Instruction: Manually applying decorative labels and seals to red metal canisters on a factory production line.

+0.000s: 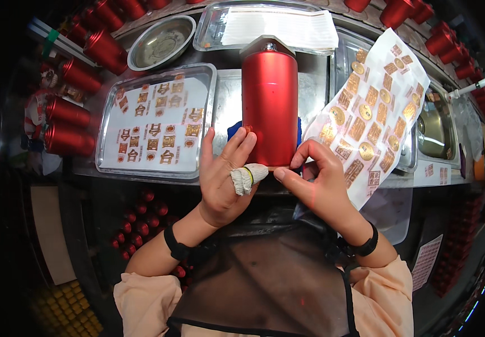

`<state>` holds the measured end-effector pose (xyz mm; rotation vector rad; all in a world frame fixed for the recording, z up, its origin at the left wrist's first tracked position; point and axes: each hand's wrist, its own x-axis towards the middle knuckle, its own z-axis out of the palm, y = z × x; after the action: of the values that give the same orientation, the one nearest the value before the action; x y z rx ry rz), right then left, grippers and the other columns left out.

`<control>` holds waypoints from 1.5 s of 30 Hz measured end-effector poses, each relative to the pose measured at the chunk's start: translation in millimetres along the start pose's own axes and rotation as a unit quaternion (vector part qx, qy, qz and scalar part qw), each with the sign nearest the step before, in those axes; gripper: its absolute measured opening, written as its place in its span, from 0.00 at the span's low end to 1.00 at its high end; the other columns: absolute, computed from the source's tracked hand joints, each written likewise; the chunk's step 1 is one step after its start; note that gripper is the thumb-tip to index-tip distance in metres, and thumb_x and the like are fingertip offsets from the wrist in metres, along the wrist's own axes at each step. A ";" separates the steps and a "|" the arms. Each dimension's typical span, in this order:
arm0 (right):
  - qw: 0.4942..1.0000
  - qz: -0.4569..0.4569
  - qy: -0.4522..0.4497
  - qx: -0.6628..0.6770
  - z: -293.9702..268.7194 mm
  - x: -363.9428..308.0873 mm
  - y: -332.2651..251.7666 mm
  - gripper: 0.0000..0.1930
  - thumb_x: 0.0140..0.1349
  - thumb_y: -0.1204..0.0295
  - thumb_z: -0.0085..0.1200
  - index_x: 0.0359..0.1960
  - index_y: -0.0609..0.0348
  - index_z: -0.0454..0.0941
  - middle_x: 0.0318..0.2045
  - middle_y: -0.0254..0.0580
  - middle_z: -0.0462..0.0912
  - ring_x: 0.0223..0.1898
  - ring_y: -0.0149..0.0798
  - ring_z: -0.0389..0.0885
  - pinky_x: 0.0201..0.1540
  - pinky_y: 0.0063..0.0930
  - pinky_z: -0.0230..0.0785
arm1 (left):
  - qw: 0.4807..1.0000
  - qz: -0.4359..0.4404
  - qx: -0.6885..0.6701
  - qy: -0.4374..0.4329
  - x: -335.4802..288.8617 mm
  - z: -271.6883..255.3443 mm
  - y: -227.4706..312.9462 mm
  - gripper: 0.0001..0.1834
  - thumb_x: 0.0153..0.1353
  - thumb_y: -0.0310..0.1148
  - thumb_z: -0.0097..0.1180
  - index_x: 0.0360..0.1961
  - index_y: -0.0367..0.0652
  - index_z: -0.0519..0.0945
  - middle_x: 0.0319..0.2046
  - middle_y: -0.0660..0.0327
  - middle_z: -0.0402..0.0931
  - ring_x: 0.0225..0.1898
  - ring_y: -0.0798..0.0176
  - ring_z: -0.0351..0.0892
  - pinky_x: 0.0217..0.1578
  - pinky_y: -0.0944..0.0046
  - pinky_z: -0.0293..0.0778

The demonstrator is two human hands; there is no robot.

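A red metallic bottle (270, 101) lies in front of me with its dark, angular end pointing away. Against the bottle's lower left side rests my left hand (224, 174), open, its fingers stretched out. One of its digits wears a white finger cot with a yellow band (243, 181). My right hand (324, 177) is at the bottle's near right edge, thumb and index finger curled toward each other. Whatever lies between those fingertips, if anything, is too small to make out. Blue cloth (234, 130) shows beside and under the bottle.
On the left, a metal tray (213, 84) holds sheets of gold decals. A larger decal sheet (377, 106) spreads at right, partly beside my right hand. Behind are a round metal bowl (162, 43) and a tray with white paper (279, 27). Several red bottles (69, 139) stand around the edges.
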<state>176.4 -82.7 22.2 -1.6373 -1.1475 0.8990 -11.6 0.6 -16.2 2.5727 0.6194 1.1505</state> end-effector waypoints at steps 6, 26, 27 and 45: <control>1.000 -0.018 -0.001 -0.006 -1.9 1.0 11.1 0.12 0.56 0.71 0.67 0.27 0.59 0.73 0.25 0.32 0.72 0.23 0.27 0.64 0.26 0.24 0.58 | 1.000 -0.009 0.004 0.016 -1.6 0.0 1.7 0.16 0.50 0.20 0.68 0.41 0.44 0.81 0.59 0.44 0.76 0.62 0.44 0.76 0.65 0.30 0.54; 0.997 0.018 -0.033 0.064 -3.8 4.2 18.4 0.18 0.56 0.70 0.68 0.37 0.58 0.68 0.33 0.31 0.69 0.24 0.22 0.61 0.27 0.19 0.58 | 0.998 0.026 0.058 -0.012 9.4 1.9 7.1 0.08 0.48 0.28 0.66 0.32 0.45 0.83 0.62 0.47 0.74 0.64 0.35 0.70 0.63 0.25 0.49; 0.997 0.016 -0.035 0.063 -4.1 3.6 19.5 0.18 0.56 0.70 0.68 0.37 0.58 0.68 0.33 0.31 0.69 0.24 0.22 0.61 0.27 0.19 0.58 | 0.997 0.033 0.074 -0.018 11.9 1.2 8.5 0.05 0.49 0.30 0.65 0.28 0.44 0.82 0.62 0.49 0.74 0.65 0.34 0.68 0.62 0.23 0.48; 0.931 -0.347 -0.013 -0.113 -4.7 -16.0 19.2 0.15 0.50 0.84 0.57 0.40 0.57 0.81 0.25 0.41 0.80 0.21 0.43 0.76 0.25 0.33 0.68 | 0.996 -0.060 0.001 -0.067 22.4 -5.7 2.6 0.45 0.41 0.28 0.71 0.66 0.45 0.70 0.70 0.46 0.60 0.73 0.38 0.52 0.66 0.27 0.37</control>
<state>181.4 -102.0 6.5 -1.2350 -1.7413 0.3351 -1.9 9.3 3.0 2.5506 0.7325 0.9320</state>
